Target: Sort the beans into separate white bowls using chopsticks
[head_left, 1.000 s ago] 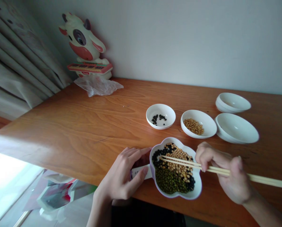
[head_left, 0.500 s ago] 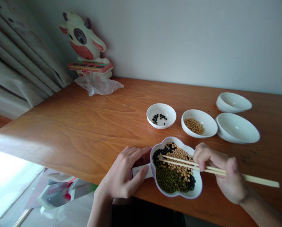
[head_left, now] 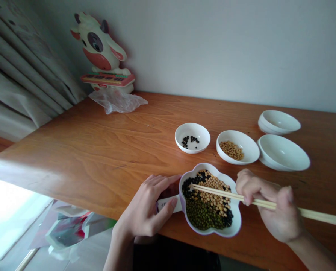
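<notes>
I see two bowls (head_left: 202, 132) with some beans (head_left: 231, 149), most wait in the dish (head_left: 235, 213); left fingers (head_left: 165, 213) hold its handle (head_left: 177, 205), right fingers (head_left: 251, 188) chopsticks (head_left: 217, 191), perhaps pinching one.

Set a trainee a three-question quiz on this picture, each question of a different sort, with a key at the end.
1. Multiple choice: what does the right hand hold?
a) a spoon
b) a pair of chopsticks
c) a pair of scissors

2. True or false: the left hand touches the handle of the flower-shaped dish.

3. Fill in the missing word: just to the left, in the picture, of the bowl with tan beans stands a white bowl that holds a few ____ beans.

Key: 1. b; 2. true; 3. black.
</notes>
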Action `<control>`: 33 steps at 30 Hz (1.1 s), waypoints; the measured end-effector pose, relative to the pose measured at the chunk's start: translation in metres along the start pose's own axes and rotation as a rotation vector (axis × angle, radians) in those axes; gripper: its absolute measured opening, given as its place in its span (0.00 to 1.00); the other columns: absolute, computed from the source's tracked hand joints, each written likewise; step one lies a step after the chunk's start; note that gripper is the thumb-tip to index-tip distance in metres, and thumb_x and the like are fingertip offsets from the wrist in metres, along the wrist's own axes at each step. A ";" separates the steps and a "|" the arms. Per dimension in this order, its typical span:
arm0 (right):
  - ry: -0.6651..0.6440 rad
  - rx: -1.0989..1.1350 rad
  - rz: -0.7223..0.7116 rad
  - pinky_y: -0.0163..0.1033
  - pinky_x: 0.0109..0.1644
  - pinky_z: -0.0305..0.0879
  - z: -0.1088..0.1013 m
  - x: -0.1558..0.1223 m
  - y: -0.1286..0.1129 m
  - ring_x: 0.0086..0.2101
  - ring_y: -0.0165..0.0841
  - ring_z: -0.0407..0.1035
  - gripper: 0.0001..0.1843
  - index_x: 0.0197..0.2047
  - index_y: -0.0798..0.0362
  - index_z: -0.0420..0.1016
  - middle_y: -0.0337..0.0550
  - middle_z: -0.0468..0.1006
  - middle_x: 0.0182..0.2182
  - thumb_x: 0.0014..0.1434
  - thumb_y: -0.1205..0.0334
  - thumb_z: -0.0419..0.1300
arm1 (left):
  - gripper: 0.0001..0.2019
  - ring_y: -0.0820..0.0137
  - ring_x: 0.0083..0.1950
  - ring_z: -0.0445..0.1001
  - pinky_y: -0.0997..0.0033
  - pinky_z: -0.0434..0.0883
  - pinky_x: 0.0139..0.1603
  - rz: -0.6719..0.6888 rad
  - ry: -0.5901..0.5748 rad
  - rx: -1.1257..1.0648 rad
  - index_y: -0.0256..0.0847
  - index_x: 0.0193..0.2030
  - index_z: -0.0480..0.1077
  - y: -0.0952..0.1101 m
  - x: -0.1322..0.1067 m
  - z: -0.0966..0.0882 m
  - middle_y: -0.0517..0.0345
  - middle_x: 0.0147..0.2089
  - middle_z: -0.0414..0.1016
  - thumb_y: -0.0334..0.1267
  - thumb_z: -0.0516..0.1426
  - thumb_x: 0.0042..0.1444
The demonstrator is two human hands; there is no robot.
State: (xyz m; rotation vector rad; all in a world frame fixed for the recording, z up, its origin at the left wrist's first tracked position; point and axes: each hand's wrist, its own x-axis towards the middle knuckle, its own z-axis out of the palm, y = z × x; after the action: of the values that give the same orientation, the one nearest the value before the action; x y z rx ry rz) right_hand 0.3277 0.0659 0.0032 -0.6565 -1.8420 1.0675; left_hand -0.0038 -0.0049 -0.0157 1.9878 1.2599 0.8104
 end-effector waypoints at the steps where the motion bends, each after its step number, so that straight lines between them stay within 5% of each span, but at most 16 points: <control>1: -0.001 0.003 0.008 0.48 0.36 0.63 0.000 0.000 -0.001 0.29 0.39 0.64 0.41 0.32 0.46 0.74 0.41 0.71 0.25 0.81 0.31 0.35 | 0.27 0.52 0.54 0.82 0.49 0.75 0.59 0.003 0.000 0.002 0.45 0.78 0.72 0.000 0.000 0.000 0.47 0.58 0.86 0.48 0.57 0.77; 27: 0.026 0.012 -0.001 0.50 0.39 0.63 0.002 -0.001 0.004 0.28 0.39 0.65 0.41 0.31 0.46 0.76 0.41 0.71 0.24 0.81 0.31 0.38 | 0.26 0.51 0.55 0.82 0.49 0.73 0.60 -0.009 -0.013 -0.023 0.47 0.78 0.72 0.000 0.000 -0.001 0.48 0.59 0.86 0.47 0.57 0.77; 33: 0.227 0.021 -0.054 0.55 0.39 0.60 -0.015 -0.006 0.002 0.26 0.42 0.64 0.43 0.32 0.43 0.82 0.44 0.72 0.22 0.79 0.29 0.37 | 0.26 0.52 0.53 0.81 0.49 0.73 0.58 0.013 0.004 -0.015 0.46 0.78 0.72 -0.001 0.000 0.000 0.49 0.57 0.85 0.46 0.58 0.76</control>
State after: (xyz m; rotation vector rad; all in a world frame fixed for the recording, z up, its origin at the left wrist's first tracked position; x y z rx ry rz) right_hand 0.3439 0.0680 0.0023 -0.6824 -1.6413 0.9359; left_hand -0.0047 -0.0048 -0.0162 1.9856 1.2406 0.8280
